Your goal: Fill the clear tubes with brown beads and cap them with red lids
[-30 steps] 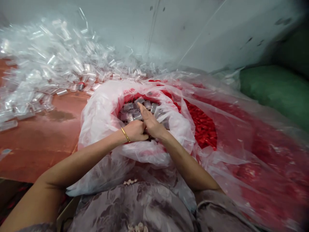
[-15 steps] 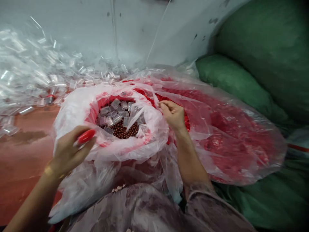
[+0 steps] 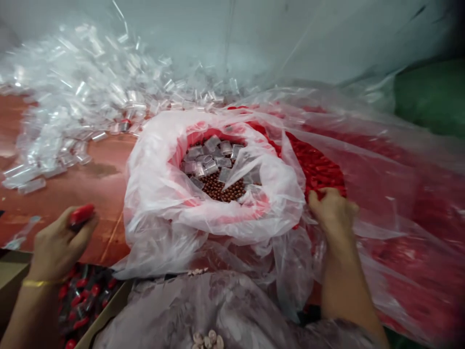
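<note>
- Left of the white bag (image 3: 152, 194), our left hand (image 3: 60, 242) pinches a red-capped tube (image 3: 82, 214), above the box (image 3: 105, 315).
- Right of the bag, our right hand (image 3: 332, 211) digs into the red caps (image 3: 319, 167); grip unclear.

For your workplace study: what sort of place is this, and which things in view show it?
Probably a small packing workshop: a heap of clear tubes, a bag of red caps, and a box of capped tubes below the left hand.
</note>
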`<action>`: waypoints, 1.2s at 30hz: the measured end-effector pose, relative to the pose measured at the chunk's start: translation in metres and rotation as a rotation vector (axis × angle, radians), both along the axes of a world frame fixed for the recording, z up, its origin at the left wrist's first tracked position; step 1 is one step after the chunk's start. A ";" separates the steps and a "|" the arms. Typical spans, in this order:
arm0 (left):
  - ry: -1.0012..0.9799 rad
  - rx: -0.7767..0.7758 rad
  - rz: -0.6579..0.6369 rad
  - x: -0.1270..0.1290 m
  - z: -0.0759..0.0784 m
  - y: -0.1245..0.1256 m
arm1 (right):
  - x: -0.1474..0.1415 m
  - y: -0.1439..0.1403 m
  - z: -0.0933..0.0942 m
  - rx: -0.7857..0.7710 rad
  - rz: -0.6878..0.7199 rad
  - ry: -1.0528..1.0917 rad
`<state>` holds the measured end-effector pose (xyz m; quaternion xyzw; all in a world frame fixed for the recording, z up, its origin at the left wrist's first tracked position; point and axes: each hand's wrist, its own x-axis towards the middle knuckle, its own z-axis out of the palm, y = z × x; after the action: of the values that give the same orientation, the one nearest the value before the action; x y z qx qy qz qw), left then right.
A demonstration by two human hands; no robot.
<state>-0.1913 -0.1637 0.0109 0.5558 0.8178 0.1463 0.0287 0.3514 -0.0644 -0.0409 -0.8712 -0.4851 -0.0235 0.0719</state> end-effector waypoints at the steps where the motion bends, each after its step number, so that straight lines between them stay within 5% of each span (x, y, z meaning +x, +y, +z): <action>1: 0.024 -0.035 0.012 0.004 -0.002 0.014 | 0.000 0.000 0.002 0.150 -0.006 0.046; 5: 0.000 -0.032 -0.222 0.023 -0.007 0.061 | -0.008 -0.006 0.017 0.691 0.103 0.494; 10: 0.048 0.500 -0.462 0.068 0.015 0.095 | -0.059 -0.015 0.048 0.783 0.294 1.097; 12: 0.127 0.383 -0.614 0.097 0.028 0.112 | -0.090 -0.013 0.054 0.712 0.351 1.301; 14: 0.232 0.095 -0.753 0.128 0.033 0.135 | -0.121 -0.006 0.054 0.612 0.451 1.387; 18: 0.390 -0.336 -0.834 0.171 0.015 0.181 | -0.164 0.019 0.036 0.540 0.677 1.214; 22: 0.390 -0.387 -0.821 0.176 0.001 0.196 | -0.169 0.032 0.020 0.527 0.718 0.974; 27: 0.260 -0.272 -0.891 0.173 0.021 0.179 | -0.159 0.027 0.018 0.452 0.723 1.058; 30: 0.206 -0.460 -0.993 0.187 0.022 0.167 | -0.160 0.026 0.019 0.484 0.689 1.059; 33: 0.112 -0.666 -0.959 0.207 0.007 0.164 | -0.161 0.026 0.019 0.506 0.656 1.039; 36: -0.036 -0.712 -0.850 0.224 -0.016 0.173 | -0.160 0.024 0.020 0.509 0.651 1.053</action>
<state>0.0323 0.0096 -0.0047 0.7904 0.5197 -0.1540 0.2853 0.1918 -0.0404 -0.0214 -0.5315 -0.6026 0.3139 0.5058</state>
